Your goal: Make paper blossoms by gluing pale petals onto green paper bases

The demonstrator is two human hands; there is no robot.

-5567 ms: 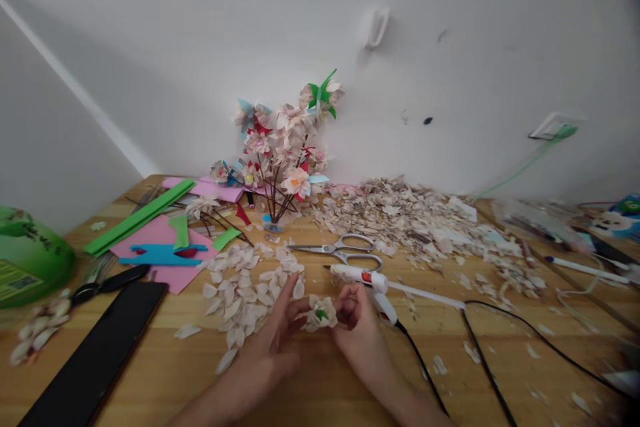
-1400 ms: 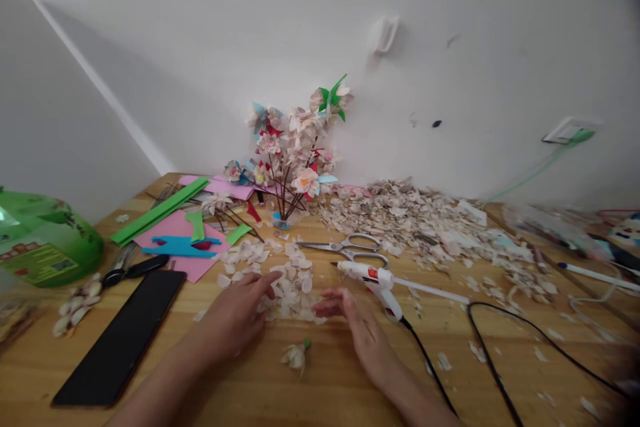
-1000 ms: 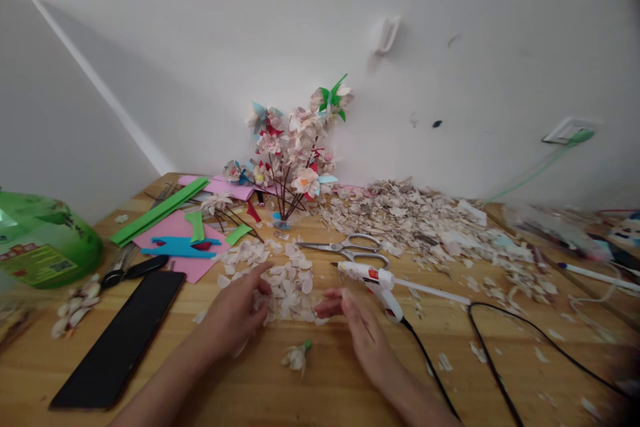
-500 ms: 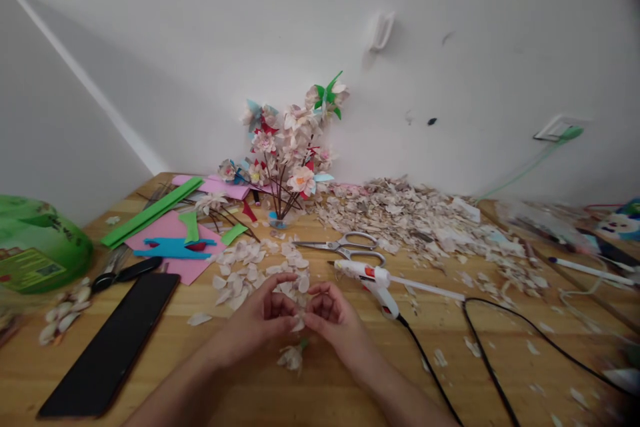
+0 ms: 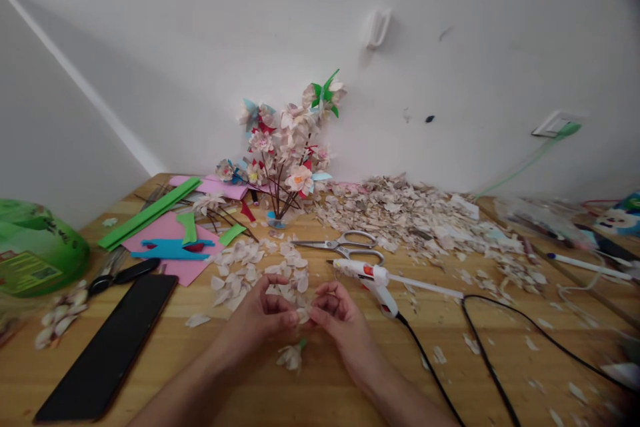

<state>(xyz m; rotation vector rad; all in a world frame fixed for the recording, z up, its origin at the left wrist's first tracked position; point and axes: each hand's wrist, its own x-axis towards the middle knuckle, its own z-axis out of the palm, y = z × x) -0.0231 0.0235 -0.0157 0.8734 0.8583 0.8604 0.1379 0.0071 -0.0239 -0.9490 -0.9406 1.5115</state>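
My left hand (image 5: 263, 319) and my right hand (image 5: 336, 315) meet above the wooden table (image 5: 320, 387), fingertips pinched together on a pale paper petal (image 5: 302, 315). Just below them a small paper flower (image 5: 291, 357) with a green tip lies on the table. A loose heap of cut petals (image 5: 260, 270) spreads right behind my hands. The white glue gun (image 5: 367, 278) lies to the right of my right hand, its black cord (image 5: 480, 353) trailing off right.
Scissors (image 5: 345, 245) lie behind the glue gun. A vase of paper flowers (image 5: 287, 147) stands by the wall, with a big pile of scraps (image 5: 420, 213) to its right. Coloured paper (image 5: 175, 240), a black phone (image 5: 107, 343) and a green container (image 5: 30, 253) are at left.
Both hands left the finished flower on the table, reached into the petal heap, then came together pinching one petal.
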